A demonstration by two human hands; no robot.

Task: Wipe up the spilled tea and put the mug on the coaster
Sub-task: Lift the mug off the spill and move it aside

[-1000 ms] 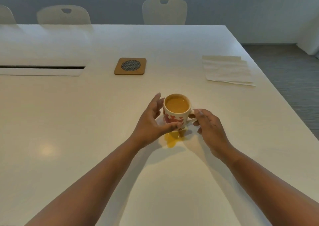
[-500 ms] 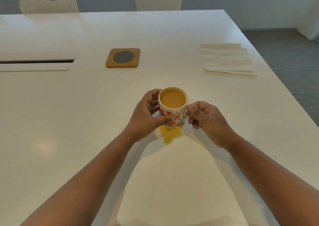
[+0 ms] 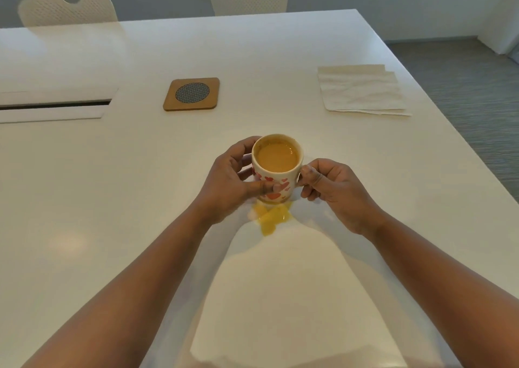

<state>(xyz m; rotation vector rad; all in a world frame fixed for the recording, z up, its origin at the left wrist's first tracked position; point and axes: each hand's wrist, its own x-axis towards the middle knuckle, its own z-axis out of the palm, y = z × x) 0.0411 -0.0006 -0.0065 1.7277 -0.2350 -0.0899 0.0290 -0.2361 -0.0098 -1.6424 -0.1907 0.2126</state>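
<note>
Mug of tea at worktop center, left hand grip wrapped around its body, right hand grip pinching handle. Spill at 6 o'clock, touching base. Coaster 11 o'clock, napkins 2 o'clock.

White table: coaster, napkins, tea puddle.

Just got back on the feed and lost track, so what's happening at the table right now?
A person has both hands on a full mug of tea: the left hand wraps its side and the right hand pinches the handle. A yellow puddle of spilled tea lies on the white table just in front of the mug, not yet wiped. The coaster is bare farther back to the left, and the napkins lie untouched to the right.
</note>
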